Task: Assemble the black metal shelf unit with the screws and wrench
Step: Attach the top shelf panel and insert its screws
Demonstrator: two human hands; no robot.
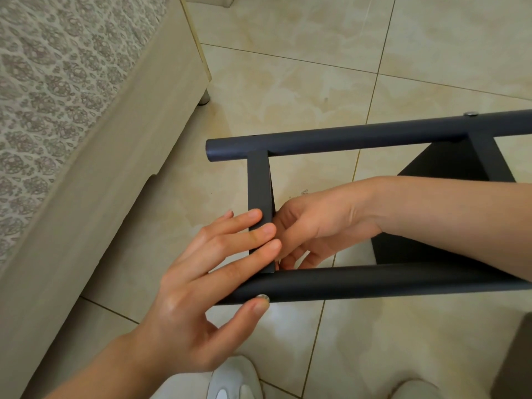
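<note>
The black metal shelf unit lies on its side on the tiled floor. Its far tube (359, 138) and near tube (359, 279) run left to right, with a shelf panel (259, 182) standing between them. A second shelf panel (449, 159) sits further right, below a silver screw (471, 113) in the far tube. My left hand (195, 283) lays straight fingers across the first panel's edge, and its thumb touches a screw head (262, 296) on the near tube. My right hand (316, 226) reaches inside the frame, fingers curled behind the panel; what they hold is hidden. No wrench shows.
A bed with a patterned cover (57, 96) and beige base fills the left side, its foot (203, 96) close to the frame. My white shoes (233, 381) are at the bottom edge. A dark object (522, 355) sits at the right edge.
</note>
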